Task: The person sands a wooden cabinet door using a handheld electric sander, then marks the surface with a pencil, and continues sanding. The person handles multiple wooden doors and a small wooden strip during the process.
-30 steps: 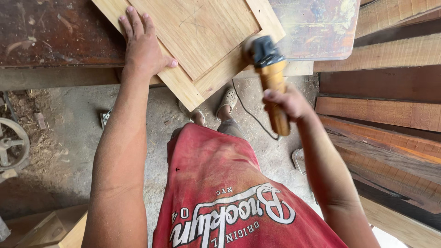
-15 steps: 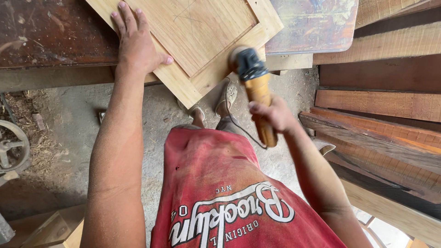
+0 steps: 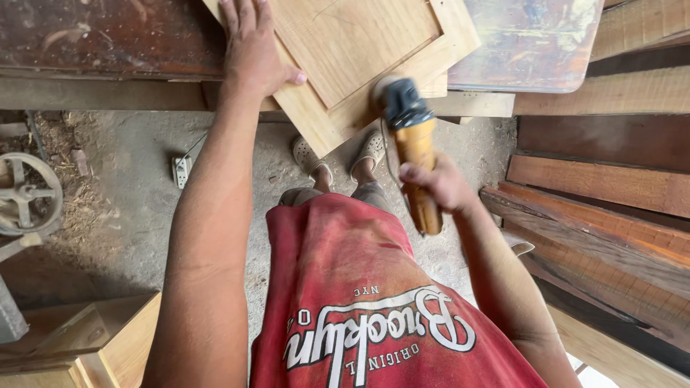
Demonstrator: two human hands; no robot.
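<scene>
**Sanding the frame edge of a wooden cabinet door**

I look straight down over my red printed shirt (image 3: 374,302) at a pale, square wooden cabinet door with a raised frame (image 3: 345,50). It lies flat on a dark, worn wooden desk (image 3: 108,36), with one corner hanging out over the desk edge toward me.

My left hand (image 3: 251,50) lies open and flat, palm down, on the door's left frame rail, thumb spread out to the side. It grips nothing; it only presses.

My right hand (image 3: 438,183) is closed around the handle of a yellow power sander with a dark grey head (image 3: 410,136). The head meets the lower right frame rail, near the overhanging corner.

As I judge it, doing this well means keeping my left palm heavy on the door so the overhang cannot tip or turn, holding the sander head flat to the rail, and keeping its cord behind me.

Below are my sandalled feet (image 3: 338,154) on a dusty concrete floor (image 3: 129,187). Stacked reddish-brown wooden planks (image 3: 611,179) lie to my right.
</scene>
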